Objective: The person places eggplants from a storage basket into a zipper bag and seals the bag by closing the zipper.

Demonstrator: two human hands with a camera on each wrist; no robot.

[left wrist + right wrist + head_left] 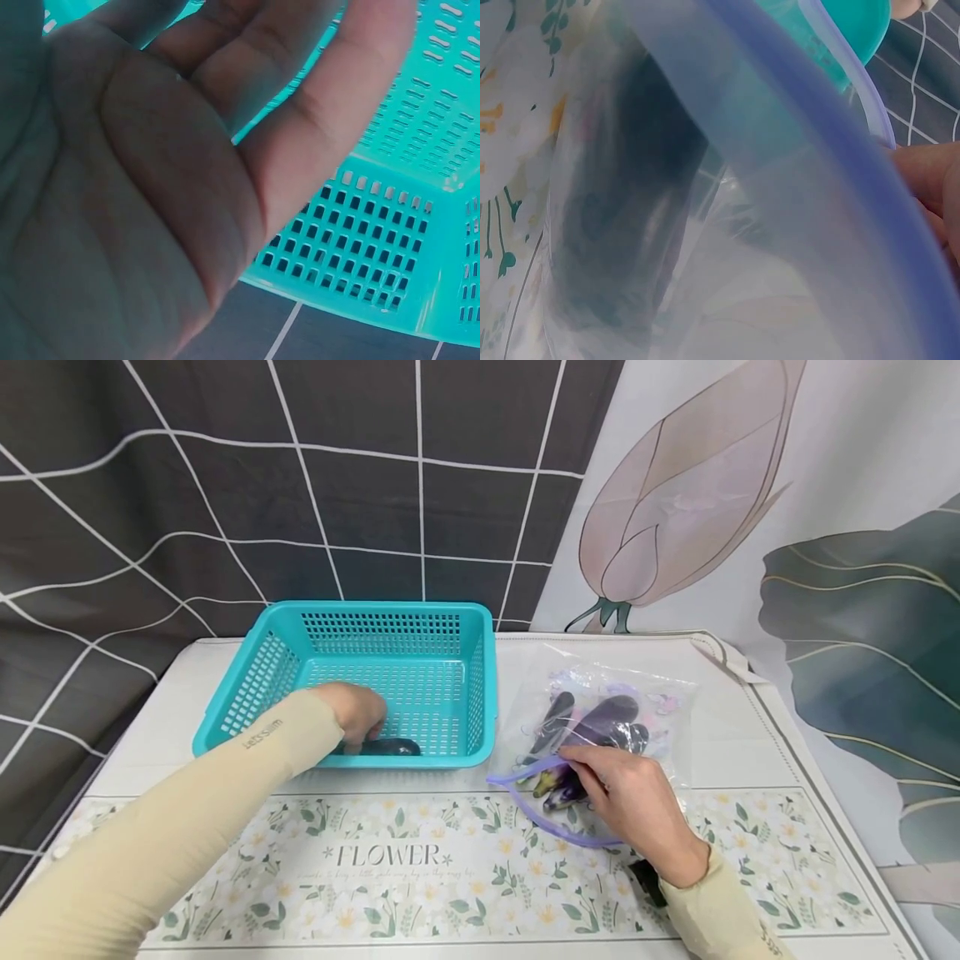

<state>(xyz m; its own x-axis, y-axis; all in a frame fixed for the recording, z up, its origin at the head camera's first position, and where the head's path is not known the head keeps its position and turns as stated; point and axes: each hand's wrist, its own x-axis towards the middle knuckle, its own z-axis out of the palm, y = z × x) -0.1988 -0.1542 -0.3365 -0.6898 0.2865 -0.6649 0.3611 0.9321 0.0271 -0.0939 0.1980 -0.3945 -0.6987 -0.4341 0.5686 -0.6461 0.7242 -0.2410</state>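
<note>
In the head view, my left hand (358,712) reaches into the turquoise basket (486,710), its fingers bent down around a dark eggplant (397,747) by the near wall. The left wrist view shows the palm (127,195) and bent fingers, while the fingertips and eggplant are hidden there. My right hand (633,797) pinches the purple-edged mouth of a clear zip bag (675,710), which gapes toward me. Several eggplants (603,720) lie inside it, stem ends near the opening. Up close in the right wrist view, a blurred dark eggplant (641,195) shows through the plastic.
A white table (172,710) carries a floral runner (375,893) along its front. Behind stands a dark gridded cloth (480,510), with a flower-printed curtain (862,468) at right. A small black object (647,882) is beside my right wrist.
</note>
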